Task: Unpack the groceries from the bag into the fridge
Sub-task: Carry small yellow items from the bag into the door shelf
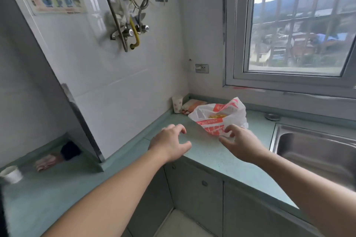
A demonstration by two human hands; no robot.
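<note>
A white plastic grocery bag [219, 116] with orange-red print lies on the pale green counter [208, 152] below the window, something yellow showing through its open top. My right hand [240, 142] hovers at the bag's near edge, fingers loosely spread, just short of the plastic or brushing it. My left hand [170, 141] floats over the counter to the bag's left, fingers relaxed and holding nothing. No fridge is in sight.
A steel sink [316, 152] is set in the counter at right. A paper cup [177, 103] and a folded cloth [192, 105] sit in the far corner. Another cup [12, 174] and a pink cloth [47, 161] lie on the left counter. Pipes and hoses [133, 15] hang on the wall.
</note>
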